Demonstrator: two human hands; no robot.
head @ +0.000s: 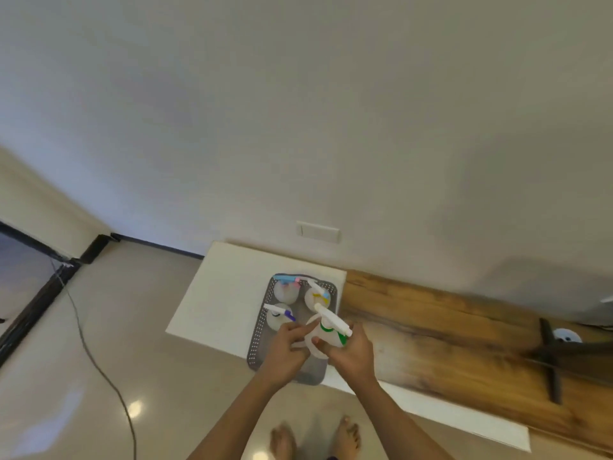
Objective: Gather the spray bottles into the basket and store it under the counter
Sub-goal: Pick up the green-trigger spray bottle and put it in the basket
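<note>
A grey perforated basket [259, 340] sits on the white end of the counter [229, 293]. Three translucent spray bottles stand upright in it: one with a blue and pink head [286, 287] at the back left, one with a yellow and blue head [317, 295] at the back right, one with a purple trigger [280, 315] at the front left. Both hands grip a fourth bottle with a green trigger [326, 330] over the basket's front right part. My left hand [287, 346] holds its left side and my right hand [353, 351] holds its right side.
The wooden counter top [431, 330] runs off to the right along the wall, with a dark cross-shaped stand [550, 353] and a white round object [567, 336] on it. A grey cable [93, 353] trails over the glossy floor on the left. My bare feet [315, 439] stand below the counter edge.
</note>
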